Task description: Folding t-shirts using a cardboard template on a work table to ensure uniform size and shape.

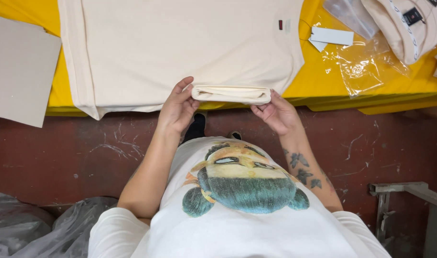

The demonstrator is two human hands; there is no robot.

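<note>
- The cream cotton T-shirt (180,48) is laid flat on the yellow tabletop (319,76), and its top part is cut off by the upper edge of the view.
- The bottom hem of the shirt is folded into a thick roll (230,93) right at the near edge of the tabletop.
- The left end of the roll is pinched by the left hand (178,110), with the thumb on top and the fingers curled under it.
- The right end is pinched by the right hand (276,113); its fingertips are hidden behind the fold.
- A flat grey cardboard sheet (20,71) is seen at the left corner, hanging over the near edge and cut off at the left.
- A white paper tag (330,36) and a crinkly clear plastic bag (362,67) are seen on the right part of the tabletop, well apart from the hands.
- Another folded cream garment (409,28) at the far right corner is only partly seen.
- The dark red floor (85,148) is bare below the near edge.
- A grey plastic sheet (32,229) is bunched at the bottom left.
</note>
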